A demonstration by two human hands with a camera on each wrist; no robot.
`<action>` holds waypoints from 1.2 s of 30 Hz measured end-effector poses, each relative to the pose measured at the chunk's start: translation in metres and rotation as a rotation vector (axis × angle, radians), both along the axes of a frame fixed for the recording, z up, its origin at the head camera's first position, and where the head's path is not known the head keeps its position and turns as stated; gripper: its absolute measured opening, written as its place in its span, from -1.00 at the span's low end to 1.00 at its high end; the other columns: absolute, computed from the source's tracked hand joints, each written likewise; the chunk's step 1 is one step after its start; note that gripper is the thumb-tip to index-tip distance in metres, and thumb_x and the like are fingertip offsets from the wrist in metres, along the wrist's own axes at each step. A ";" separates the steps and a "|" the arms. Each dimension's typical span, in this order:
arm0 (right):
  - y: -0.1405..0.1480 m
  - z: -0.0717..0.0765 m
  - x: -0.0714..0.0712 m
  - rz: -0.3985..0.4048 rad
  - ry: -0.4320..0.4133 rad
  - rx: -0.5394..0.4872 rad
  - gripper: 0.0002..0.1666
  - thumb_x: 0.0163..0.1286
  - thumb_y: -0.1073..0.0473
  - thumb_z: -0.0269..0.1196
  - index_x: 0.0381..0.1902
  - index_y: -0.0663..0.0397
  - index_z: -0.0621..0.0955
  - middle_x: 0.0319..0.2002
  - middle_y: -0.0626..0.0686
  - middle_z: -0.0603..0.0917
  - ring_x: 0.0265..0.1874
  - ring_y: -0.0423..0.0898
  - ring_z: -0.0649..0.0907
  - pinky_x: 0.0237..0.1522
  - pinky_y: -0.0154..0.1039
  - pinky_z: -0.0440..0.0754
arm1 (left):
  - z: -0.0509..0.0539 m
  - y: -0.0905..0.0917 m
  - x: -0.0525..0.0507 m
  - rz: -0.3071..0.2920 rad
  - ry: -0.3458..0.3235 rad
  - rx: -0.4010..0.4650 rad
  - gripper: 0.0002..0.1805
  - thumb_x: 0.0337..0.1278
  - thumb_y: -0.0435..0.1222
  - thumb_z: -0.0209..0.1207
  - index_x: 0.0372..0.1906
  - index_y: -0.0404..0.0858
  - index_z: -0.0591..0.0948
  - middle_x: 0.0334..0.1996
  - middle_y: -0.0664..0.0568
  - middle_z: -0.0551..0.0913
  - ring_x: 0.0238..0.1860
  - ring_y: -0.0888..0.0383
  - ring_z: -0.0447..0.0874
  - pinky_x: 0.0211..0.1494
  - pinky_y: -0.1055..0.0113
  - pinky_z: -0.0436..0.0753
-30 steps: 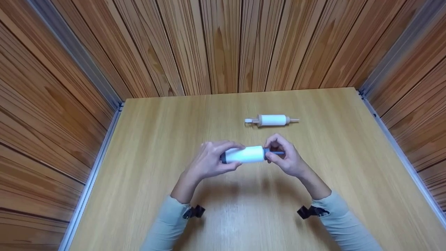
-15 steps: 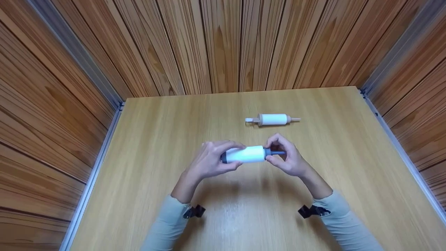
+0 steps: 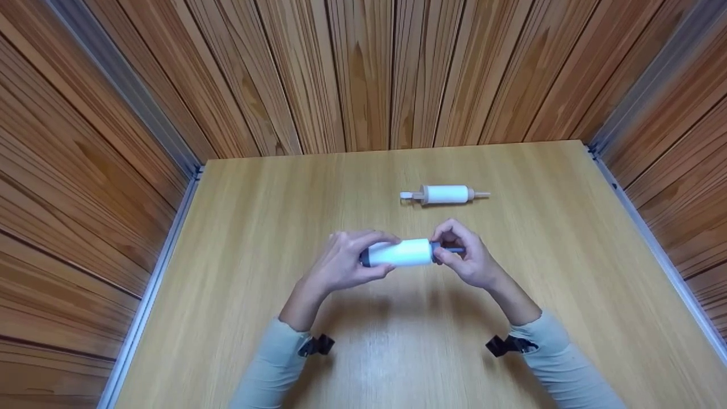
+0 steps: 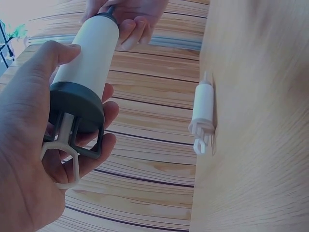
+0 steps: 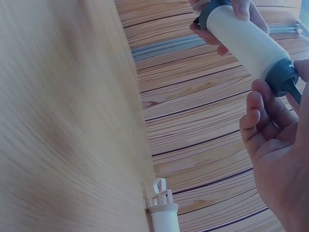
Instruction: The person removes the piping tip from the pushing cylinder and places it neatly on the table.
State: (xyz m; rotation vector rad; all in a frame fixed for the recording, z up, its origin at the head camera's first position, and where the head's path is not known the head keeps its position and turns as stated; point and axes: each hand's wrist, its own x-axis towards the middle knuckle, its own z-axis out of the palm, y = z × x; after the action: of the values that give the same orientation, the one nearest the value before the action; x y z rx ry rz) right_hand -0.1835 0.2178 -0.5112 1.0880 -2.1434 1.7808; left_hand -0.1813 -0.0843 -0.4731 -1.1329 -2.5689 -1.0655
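An icing syringe with a white barrel (image 3: pixel 406 253), dark grey end caps and a thin nozzle is held level above the table. My left hand (image 3: pixel 346 258) grips the barrel near its plunger end, thumb and fingers on opposite sides. In the left wrist view a pale pull ring (image 4: pixel 62 164) and dark finger loops (image 4: pixel 91 145) stick out by the palm. My right hand (image 3: pixel 466 255) pinches the dark nozzle cap (image 5: pixel 281 76) between thumb and fingers; the thin nozzle (image 5: pixel 293 92) points right, toward the palm. Part of the cap is hidden by the thumb in the head view.
A second, smaller syringe (image 3: pixel 447 194) with a white barrel and beige ends lies on its side farther back on the wooden table (image 3: pixel 272 227). Wood-panelled walls (image 3: pixel 363 74) and metal rails (image 3: pixel 150 267) bound the table at back and sides.
My right thumb and fingers have shifted on the nozzle cap: they moved down off it, baring more of the cap, then came back over it. The left hand and barrel stay nearly still.
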 end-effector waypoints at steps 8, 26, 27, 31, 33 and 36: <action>-0.001 0.000 -0.002 0.000 0.024 -0.020 -0.70 0.34 0.65 0.21 0.01 0.48 0.52 -0.12 -0.24 0.69 -0.21 -0.35 0.70 -0.17 -0.43 0.72 | 0.000 0.000 -0.001 0.000 0.010 0.014 -0.57 0.37 -0.08 0.50 0.25 -0.11 0.80 0.14 -0.08 0.93 -0.19 -0.01 0.92 -0.15 0.35 0.74; -0.002 0.000 0.000 -0.017 0.011 -0.013 -0.71 0.37 0.61 0.15 0.04 0.48 0.50 -0.12 -0.26 0.70 -0.21 -0.35 0.71 -0.13 -0.40 0.73 | -0.002 -0.002 0.000 0.007 -0.006 0.029 -0.56 0.37 -0.08 0.49 0.26 -0.11 0.80 0.17 -0.06 0.92 -0.02 -0.05 0.96 0.01 0.14 0.87; -0.002 0.000 0.000 -0.015 0.008 -0.017 -0.72 0.38 0.62 0.15 0.03 0.49 0.50 -0.13 -0.26 0.70 -0.22 -0.35 0.71 -0.14 -0.41 0.73 | -0.002 -0.001 0.000 0.007 -0.002 0.028 -0.56 0.37 -0.08 0.49 0.26 -0.11 0.80 0.16 -0.06 0.92 -0.03 -0.04 0.96 0.00 0.15 0.86; -0.003 0.000 0.001 -0.019 0.010 -0.029 -0.72 0.38 0.65 0.15 0.02 0.50 0.50 -0.13 -0.26 0.71 -0.22 -0.35 0.71 -0.13 -0.41 0.73 | -0.001 -0.001 0.000 0.009 0.003 0.021 -0.56 0.37 -0.08 0.49 0.26 -0.11 0.81 0.15 -0.06 0.93 -0.06 -0.04 0.96 -0.02 0.17 0.86; -0.003 0.000 0.002 -0.020 0.014 -0.033 -0.72 0.37 0.65 0.16 0.02 0.51 0.50 -0.12 -0.25 0.71 -0.21 -0.35 0.71 -0.13 -0.41 0.72 | -0.001 -0.001 0.000 0.011 -0.001 0.017 -0.56 0.38 -0.07 0.49 0.27 -0.10 0.80 0.15 -0.05 0.93 -0.06 -0.03 0.95 -0.01 0.20 0.85; -0.004 -0.001 0.001 -0.022 0.025 -0.038 -0.70 0.34 0.66 0.19 0.02 0.51 0.51 -0.10 -0.24 0.70 -0.19 -0.35 0.71 -0.11 -0.42 0.72 | -0.001 -0.002 0.000 0.011 -0.006 0.015 -0.56 0.39 -0.06 0.48 0.27 -0.09 0.80 0.15 -0.04 0.93 -0.08 -0.02 0.95 -0.03 0.24 0.82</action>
State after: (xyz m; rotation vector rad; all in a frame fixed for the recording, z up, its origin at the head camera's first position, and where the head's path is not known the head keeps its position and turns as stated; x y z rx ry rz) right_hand -0.1820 0.2142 -0.5120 1.0680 -2.0903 1.7817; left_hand -0.1817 -0.0859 -0.4743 -1.1125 -2.5643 -1.0847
